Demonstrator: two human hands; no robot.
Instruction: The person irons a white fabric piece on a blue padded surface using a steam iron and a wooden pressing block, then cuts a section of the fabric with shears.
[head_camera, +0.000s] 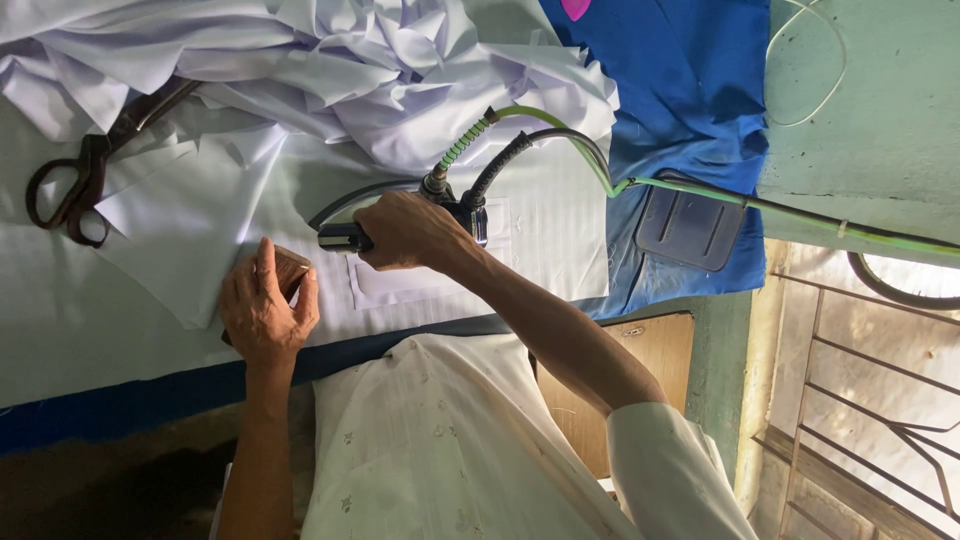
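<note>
My right hand grips the handle of a steam iron that rests on a small white fabric piece on the white-covered table. A green hose and a black cable run from the iron's back end to the right. My left hand lies to the left of the iron and holds a small brown block against the cloth. White fabric is spread flat under both hands.
Dark scissors lie at the far left on the cloth. A heap of crumpled white fabric fills the top. Blue cloth and a grey iron rest pad sit to the right. A metal window grille is lower right.
</note>
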